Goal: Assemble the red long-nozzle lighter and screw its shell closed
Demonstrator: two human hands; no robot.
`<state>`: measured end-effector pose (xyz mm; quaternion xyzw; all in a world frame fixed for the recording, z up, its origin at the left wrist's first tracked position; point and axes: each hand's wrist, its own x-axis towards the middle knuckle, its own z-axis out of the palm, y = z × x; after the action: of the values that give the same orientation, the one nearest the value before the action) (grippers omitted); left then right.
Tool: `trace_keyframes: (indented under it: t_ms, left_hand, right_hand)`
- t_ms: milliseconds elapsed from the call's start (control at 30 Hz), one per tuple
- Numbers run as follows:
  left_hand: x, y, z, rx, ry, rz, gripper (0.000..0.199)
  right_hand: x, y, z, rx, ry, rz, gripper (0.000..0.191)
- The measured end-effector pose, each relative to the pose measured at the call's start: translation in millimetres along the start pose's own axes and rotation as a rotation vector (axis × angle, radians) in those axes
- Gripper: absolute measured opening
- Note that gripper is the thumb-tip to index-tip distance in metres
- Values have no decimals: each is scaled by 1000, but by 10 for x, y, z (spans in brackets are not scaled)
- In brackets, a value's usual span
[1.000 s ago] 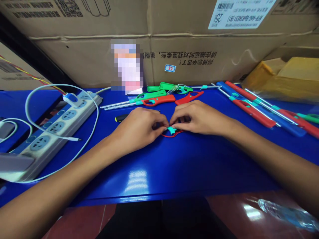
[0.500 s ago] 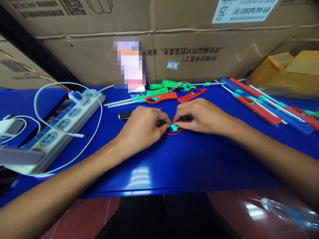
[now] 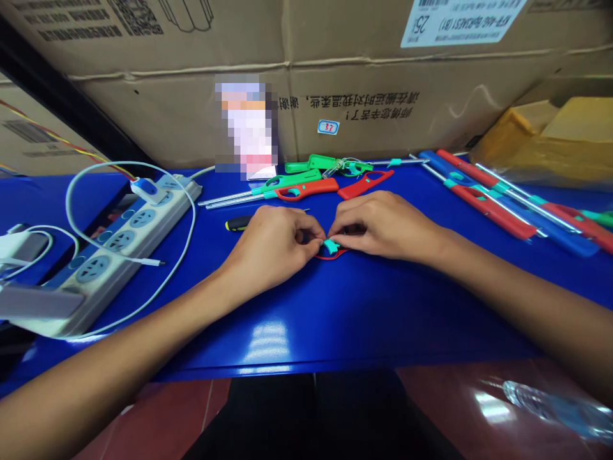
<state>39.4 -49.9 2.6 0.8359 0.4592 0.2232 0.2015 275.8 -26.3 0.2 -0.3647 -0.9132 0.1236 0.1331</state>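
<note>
Small-parts work on a glossy blue metal-like table. One smooth, curved teal piece lies between the fingertips of the left hand and right hand, above the thin, looped rim of one red plastic part. In each hand, thumb and forefinger are pinched nearly closed on the teal piece, the left at its left edge, the right at its upper right; the exact contact is partly hidden. Behind the hands: two lighters, one green and one red, with slender metal tubes; one loose red shell; and one screwdriver, its black handle tipped yellow, near the left hand. Left: one white power strip, several sockets visible.
</note>
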Motion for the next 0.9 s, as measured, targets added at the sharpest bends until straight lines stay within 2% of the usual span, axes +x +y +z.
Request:
trace_keyframes:
  t_ms: [400,600,900]
  left_hand:
    - [39,-56,-21,-63,-33,-33,14]
    - [31,-86,-5,-37,-27,35,16]
    - [19,-117,-2,128,-22,170,19]
  right_hand:
    - [-19,14,22,-1,15,-8,11]
    - [-16,11,24,10,21,-2,12]
    - [-19,33,40,43,27,-2,10]
